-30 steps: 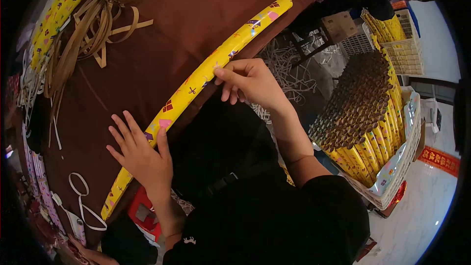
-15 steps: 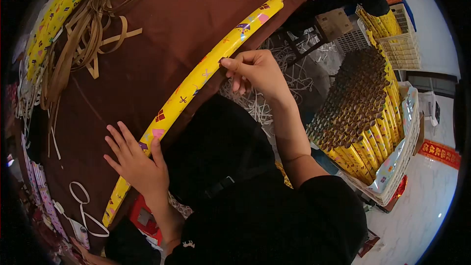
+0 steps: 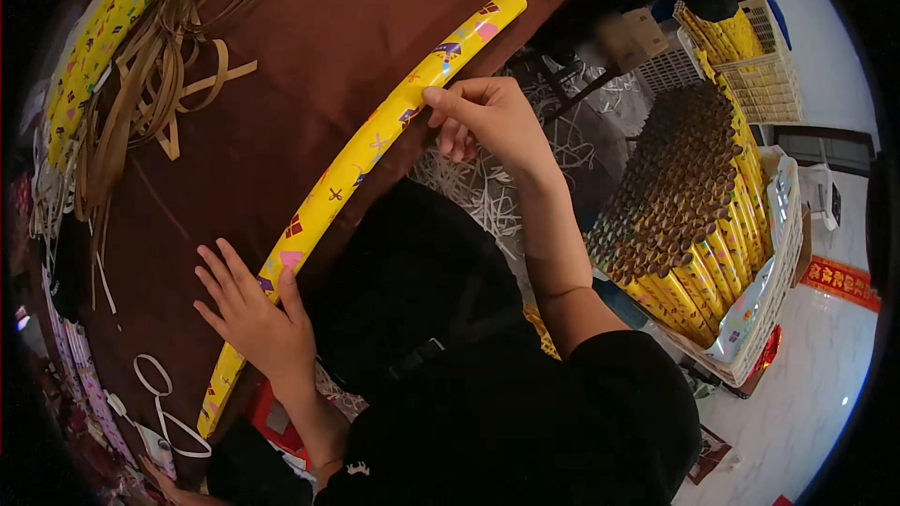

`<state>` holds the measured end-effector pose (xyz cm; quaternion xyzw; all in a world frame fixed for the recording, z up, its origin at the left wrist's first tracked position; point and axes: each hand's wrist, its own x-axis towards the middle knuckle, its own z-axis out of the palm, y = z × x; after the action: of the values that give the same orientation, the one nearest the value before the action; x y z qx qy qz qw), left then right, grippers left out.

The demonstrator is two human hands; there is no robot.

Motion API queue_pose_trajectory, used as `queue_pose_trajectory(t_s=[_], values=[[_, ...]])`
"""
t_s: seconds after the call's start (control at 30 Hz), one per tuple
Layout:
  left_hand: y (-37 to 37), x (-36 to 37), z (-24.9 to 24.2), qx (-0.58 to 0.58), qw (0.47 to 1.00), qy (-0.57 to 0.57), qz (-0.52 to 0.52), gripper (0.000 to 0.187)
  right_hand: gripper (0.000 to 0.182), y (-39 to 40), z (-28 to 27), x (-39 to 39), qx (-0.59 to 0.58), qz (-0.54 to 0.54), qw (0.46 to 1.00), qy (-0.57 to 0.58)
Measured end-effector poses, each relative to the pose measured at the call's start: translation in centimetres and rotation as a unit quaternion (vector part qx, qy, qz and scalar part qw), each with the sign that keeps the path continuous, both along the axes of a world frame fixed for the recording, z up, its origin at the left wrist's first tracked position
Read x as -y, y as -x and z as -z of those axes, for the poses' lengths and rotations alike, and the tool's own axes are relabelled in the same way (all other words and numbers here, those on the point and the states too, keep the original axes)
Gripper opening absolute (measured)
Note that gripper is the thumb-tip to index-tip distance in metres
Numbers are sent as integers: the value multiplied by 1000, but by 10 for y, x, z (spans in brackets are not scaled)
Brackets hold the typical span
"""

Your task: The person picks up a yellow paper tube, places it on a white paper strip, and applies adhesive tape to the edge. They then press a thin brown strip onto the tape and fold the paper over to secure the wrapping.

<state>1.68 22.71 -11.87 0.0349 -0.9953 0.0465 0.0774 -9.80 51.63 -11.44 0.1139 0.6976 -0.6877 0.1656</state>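
Tube (image 3: 361, 155) lies along the near edge of the table (image 3: 281, 84). Since a second ago the right hand (image 3: 487, 117) has slid further up it, fingertips pinching the wrap; the seam is probably being pressed down. Left hand (image 3: 248, 314) stays flat, open, pinning the tube's lower part. Seam itself not visible; tube's lower end hard to make out.

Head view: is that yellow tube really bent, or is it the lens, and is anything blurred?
Head view: strong fisheye with black corners, so the wrapped tube along the table edge bows with the lens; whether it is truly straight cannot be told. Both hands look sharp; the cardboard box behind is smeared.
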Motion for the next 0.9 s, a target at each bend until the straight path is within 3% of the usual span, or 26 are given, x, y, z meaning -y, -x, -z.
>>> queue_pose_trajectory(t_s=[0.13,0.27,0.33,0.43,0.63,0.7,0.73,0.8,0.83,0.9], values=[[1,2,0,4,1000,0,1,66,34,4,1,-6,-9,2,1000,-21],[1,3,0,7,1000,0,1,65,33,10,8,-28,-30,51,997,52],[1,2,0,10,1000,-1,3,65,36,12,6,-28,-95,72,991,67],[2,3,-1,16,1000,-5,1,64,37,16,-2,-12,-50,18,996,-70],[2,1,-4,31,999,-14,-8,63,32,23,-3,-42,-16,44,999,-22],[1,-1,-5,35,999,-15,-11,63,28,18,-5,-37,-127,109,985,-27],[1,-1,-5,35,999,-14,-9,63,20,15,3,-22,-233,191,950,-78],[0,0,-4,34,999,-8,-6,62,17,5,15,1,-473,266,793,-276],[0,0,-4,33,999,-9,-3,62,32,7,15,4,-574,216,703,-359],[0,1,-3,42,999,0,-11,62,45,0,13,22,-571,90,711,-400]])
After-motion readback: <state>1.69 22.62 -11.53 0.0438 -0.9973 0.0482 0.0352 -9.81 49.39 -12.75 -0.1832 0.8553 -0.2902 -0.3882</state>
